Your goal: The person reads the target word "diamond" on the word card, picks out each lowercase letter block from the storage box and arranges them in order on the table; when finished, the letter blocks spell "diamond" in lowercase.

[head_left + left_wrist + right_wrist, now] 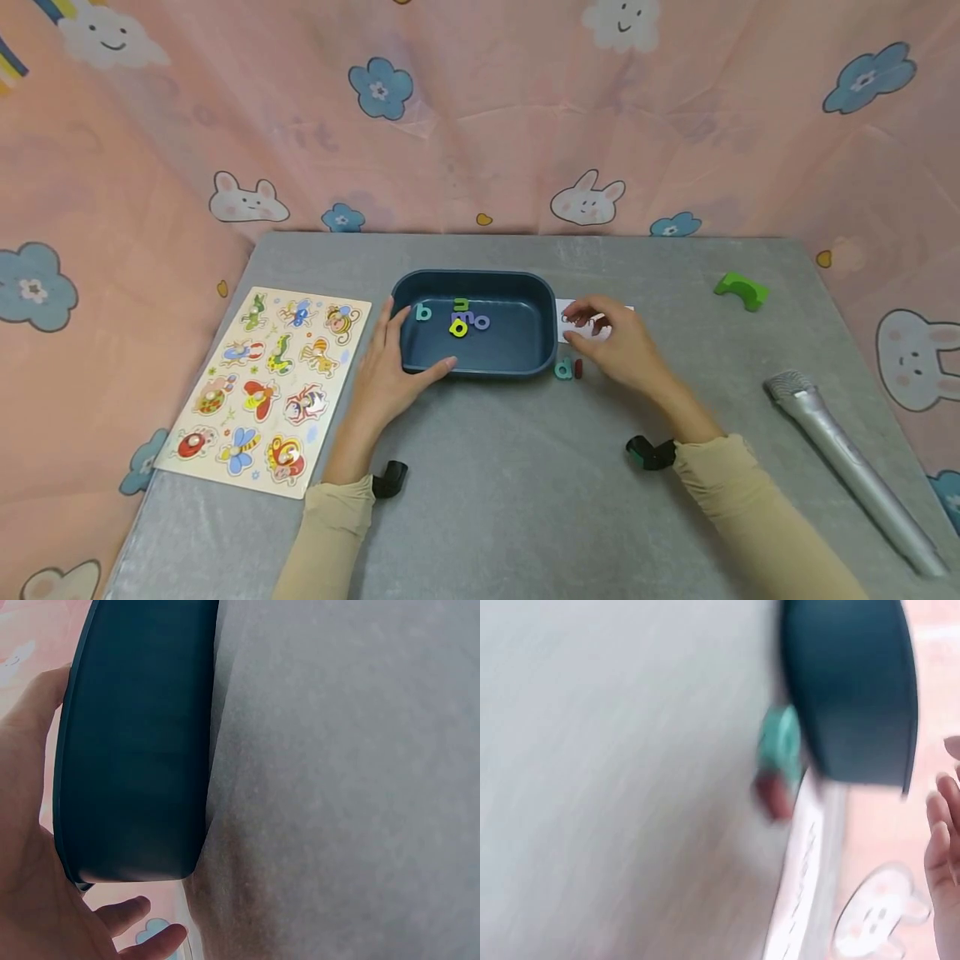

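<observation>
A dark blue tray (517, 350) holds several small plastic letters: a teal b (423, 312), a green letter (461, 304), a purple o (482, 322) and a yellow letter (458, 329) among them. My left hand (384, 379) grips the tray's near left corner, thumb along the front rim and fingers over the left side. Over a white card (566, 312) to the tray's right is my right hand (618, 342), thumb and fingers bent and apart with nothing visible between them. Just below it lie a teal letter (563, 369) and a dark red l (578, 368).
An insect puzzle board (262, 392) lies left of the tray on the grey table (495, 500). A green arch block (742, 290) is at the back right, with a silver microphone (855, 467) in front of it. Patterned pink cloth (480, 150) hangs behind.
</observation>
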Demonstrator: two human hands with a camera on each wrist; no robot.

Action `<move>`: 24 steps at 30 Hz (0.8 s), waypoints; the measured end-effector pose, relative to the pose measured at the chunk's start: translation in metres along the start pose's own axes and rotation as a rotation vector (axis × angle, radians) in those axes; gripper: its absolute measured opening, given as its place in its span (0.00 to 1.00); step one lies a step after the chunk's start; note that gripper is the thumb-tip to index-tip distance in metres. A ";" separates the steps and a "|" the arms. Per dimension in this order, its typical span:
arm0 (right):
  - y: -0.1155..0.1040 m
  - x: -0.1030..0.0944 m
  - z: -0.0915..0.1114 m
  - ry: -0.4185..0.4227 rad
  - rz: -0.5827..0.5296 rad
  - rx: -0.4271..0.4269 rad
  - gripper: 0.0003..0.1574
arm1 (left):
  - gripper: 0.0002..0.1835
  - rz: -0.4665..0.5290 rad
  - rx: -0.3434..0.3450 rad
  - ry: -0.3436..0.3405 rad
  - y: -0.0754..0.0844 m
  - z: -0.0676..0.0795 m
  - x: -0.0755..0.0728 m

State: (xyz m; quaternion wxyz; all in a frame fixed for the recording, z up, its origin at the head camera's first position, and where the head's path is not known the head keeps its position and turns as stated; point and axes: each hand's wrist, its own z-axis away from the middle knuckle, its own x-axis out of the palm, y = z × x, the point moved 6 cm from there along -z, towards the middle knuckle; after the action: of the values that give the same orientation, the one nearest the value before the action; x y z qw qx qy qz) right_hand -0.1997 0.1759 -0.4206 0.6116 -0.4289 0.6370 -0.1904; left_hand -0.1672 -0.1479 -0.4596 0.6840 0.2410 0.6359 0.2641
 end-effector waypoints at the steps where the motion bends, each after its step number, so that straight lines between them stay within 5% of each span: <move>1: -0.007 0.002 -0.002 0.016 -0.014 -0.019 0.17 | 0.60 0.001 0.000 0.000 0.000 0.000 0.000; 4: -0.025 0.015 -0.009 0.014 -0.038 -0.068 0.18 | 0.60 0.000 -0.001 -0.003 0.001 0.000 0.000; 10: -0.047 0.057 -0.027 -0.154 0.009 -0.100 0.27 | 0.60 -0.001 0.001 0.002 0.001 0.000 -0.001; 16: -0.056 0.099 -0.046 -0.277 0.025 -0.084 0.31 | 0.59 0.003 0.012 0.000 0.001 0.000 -0.001; 24: -0.055 0.132 -0.067 -0.340 0.121 -0.044 0.30 | 0.59 0.000 0.022 0.001 0.001 -0.001 -0.001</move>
State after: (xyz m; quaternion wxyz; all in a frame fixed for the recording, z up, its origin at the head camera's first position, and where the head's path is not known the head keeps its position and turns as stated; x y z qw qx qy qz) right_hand -0.2308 0.0237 -0.4478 0.7113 -0.4290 0.5532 -0.0640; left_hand -0.1678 -0.1482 -0.4581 0.6812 0.2483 0.6388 0.2573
